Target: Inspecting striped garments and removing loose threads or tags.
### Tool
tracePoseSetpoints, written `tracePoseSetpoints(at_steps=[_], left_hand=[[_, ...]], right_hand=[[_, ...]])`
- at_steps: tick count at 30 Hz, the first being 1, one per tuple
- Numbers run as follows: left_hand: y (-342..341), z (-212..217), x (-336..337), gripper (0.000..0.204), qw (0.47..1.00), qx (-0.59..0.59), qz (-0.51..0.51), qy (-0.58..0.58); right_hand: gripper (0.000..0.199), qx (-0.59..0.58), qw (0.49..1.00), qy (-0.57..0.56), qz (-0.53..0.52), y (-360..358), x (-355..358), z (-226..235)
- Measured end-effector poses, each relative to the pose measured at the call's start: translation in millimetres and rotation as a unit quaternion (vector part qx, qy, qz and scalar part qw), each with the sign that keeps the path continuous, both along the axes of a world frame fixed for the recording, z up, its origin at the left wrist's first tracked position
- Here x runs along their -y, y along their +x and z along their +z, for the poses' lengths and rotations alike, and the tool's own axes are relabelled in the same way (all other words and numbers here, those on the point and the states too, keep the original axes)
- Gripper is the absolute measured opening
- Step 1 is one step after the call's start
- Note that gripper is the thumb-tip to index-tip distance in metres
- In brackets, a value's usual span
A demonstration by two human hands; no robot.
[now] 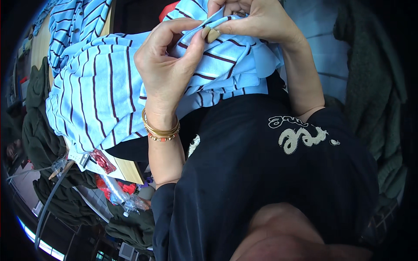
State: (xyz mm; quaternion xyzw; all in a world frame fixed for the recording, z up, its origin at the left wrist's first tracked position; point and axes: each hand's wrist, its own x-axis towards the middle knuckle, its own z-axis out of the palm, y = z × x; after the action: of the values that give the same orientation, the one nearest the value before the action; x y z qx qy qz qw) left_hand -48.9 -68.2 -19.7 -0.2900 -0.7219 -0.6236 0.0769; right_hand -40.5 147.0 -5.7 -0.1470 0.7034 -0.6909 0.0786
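"Where was the light-blue striped garment (98, 87)?"

"Draped across the person's lap, in front of the black T-shirt (257, 161), with part of it gathered up between the hands."

"How did the left hand (165, 65) grip?"

"Thumb and fingers were pinched closed on a fold of it."

"And the right hand (265, 21)?"

"Pinched closed on the same cloth, its thumb tip just beside the other. Gold bangles (162, 128) circled the left wrist."
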Motion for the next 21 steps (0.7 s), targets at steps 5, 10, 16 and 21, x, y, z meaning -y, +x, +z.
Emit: tracePoseSetpoints(at_steps=[5,10,16,21], left_hand=[[-1.8,-2.6,5.0,0.018,0.998,-0.062,0.006,-0.027],[-2.1,-2.5,4.6,0.017,0.994,-0.094,0.018,-0.046],[-3.9,-7.8,4.9,0.015,0.989,-0.141,0.041,-0.029],[-1.3,-5.2,3.1,0.015,0.981,-0.168,0.081,-0.056]], right_hand=[[0.021,0.046,0.991,-0.117,0.048,-4.6,3.3,-9.2],[0.02,-0.073,0.992,-0.095,0.042,-9.0,0.0,-18.4],[0.017,-0.016,0.999,-0.044,-0.006,-2.7,5.8,-8.3],[0.017,-0.18,0.981,-0.07,0.03,-9.9,6.5,-19.8]])
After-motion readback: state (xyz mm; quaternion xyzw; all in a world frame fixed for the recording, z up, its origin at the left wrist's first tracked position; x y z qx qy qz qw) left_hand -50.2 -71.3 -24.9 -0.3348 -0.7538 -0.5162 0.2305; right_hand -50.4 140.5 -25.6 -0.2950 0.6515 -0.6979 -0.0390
